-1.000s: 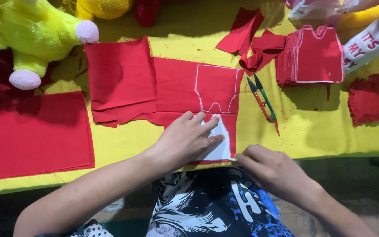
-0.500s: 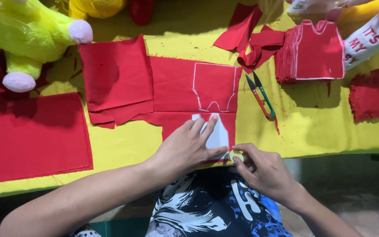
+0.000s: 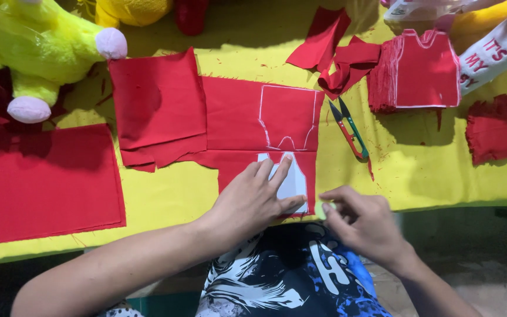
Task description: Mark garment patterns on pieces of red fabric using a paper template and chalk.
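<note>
Left hand [image 3: 252, 196] is pressed flat, fingers spread, on a half-hidden white pattern [image 3: 293, 183] over red cloth [image 3: 247, 114]; right hand [image 3: 362, 220] is curled, its contents indiscernible.

Desk [image 3: 418, 176] covered in bright yellow cloth, spanning nearly full width of view. Near edge runs slightly uphill left to right, cloth hanging over it. Beyond near edge: dark, dim floor [image 3: 488, 276], brownish patch at lower right. Light even and fairly strong from above, soft shadows falling toward far edge. Far-left corner in deeper shade. No walls or windows in view. Small red lint specks scattered near right side.
</note>
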